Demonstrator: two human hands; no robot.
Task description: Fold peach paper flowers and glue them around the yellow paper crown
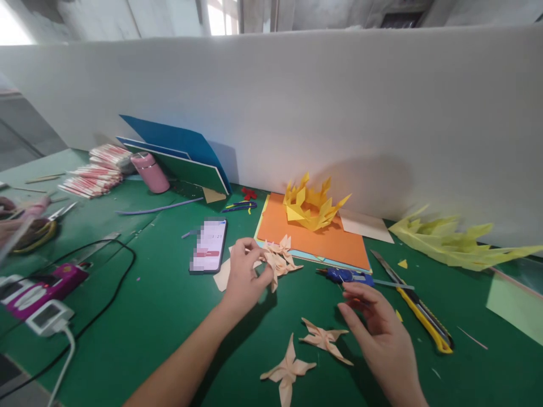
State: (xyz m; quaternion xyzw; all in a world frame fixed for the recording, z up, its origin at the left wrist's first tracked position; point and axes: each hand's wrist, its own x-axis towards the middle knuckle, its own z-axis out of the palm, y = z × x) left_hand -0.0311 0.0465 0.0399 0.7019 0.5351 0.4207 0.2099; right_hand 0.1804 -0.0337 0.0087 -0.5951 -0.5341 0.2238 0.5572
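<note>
My left hand (246,277) pinches a cluster of folded peach paper shapes (279,260) just in front of the orange sheet (322,237). My right hand (377,328) hovers with curled fingers over the green table (161,305), holding nothing that I can see. Just beyond its fingertips lies a blue glue gun (345,276). Two loose peach paper stars lie near my right hand: one (324,339) at its left and one (288,370) nearer to me.
A phone (208,246) lies left of my left hand. A yellow paper crown (313,206) sits on the orange sheet. A yellow utility knife (418,308) lies right of my right hand. Pale yellow paper (458,243), a pink bottle (150,172), card sheets and cables are around.
</note>
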